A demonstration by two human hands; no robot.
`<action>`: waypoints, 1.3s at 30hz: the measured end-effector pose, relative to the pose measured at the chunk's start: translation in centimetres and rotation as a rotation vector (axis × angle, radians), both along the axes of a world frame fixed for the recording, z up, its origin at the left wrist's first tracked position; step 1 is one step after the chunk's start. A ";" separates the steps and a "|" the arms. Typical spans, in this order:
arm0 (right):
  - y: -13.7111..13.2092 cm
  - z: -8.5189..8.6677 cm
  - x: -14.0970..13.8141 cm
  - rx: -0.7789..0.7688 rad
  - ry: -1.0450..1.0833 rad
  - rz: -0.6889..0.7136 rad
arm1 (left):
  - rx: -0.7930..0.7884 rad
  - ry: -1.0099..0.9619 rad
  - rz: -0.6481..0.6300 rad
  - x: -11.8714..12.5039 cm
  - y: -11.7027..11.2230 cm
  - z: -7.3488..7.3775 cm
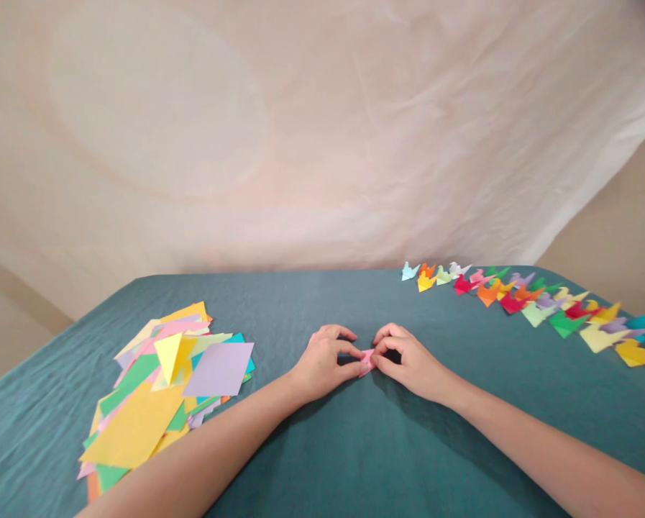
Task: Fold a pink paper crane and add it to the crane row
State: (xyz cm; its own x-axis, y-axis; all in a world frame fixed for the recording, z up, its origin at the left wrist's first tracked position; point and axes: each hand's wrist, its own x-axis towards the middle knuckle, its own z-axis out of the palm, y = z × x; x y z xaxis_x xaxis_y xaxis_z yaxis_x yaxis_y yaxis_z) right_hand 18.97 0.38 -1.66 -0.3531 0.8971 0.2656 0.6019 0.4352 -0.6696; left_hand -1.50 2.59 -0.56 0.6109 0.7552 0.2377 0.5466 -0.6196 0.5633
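Note:
A small folded pink paper piece (366, 360) lies on the teal tablecloth (354, 446) near the table's middle. My left hand (322, 363) pinches its left side with curled fingers. My right hand (408, 362) pinches its right side, fingers also curled. Both hands rest on the cloth and nearly touch each other. Most of the pink paper is hidden between the fingertips.
A loose heap of coloured square sheets (160, 381) lies at the left, with a lilac sheet (219, 368) on top. A curved row of several folded paper figures (538, 302) runs along the right side. A pale cloth backdrop (300, 129) hangs behind the table.

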 end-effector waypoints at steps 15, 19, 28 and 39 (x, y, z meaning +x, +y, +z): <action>0.0 -0.2 0.0 -0.001 -0.014 -0.013 | -0.012 -0.020 0.007 0.0 0.2 -0.4; 0.1 -0.3 -0.1 0.009 -0.017 -0.023 | 0.000 -0.017 0.004 0.0 0.3 -0.6; -0.1 -0.1 -0.2 0.025 -0.032 -0.036 | -0.002 0.017 -0.025 -0.2 0.2 0.0; -0.1 -0.2 -0.3 0.016 -0.049 -0.048 | -0.009 0.007 -0.022 -0.1 0.4 -0.3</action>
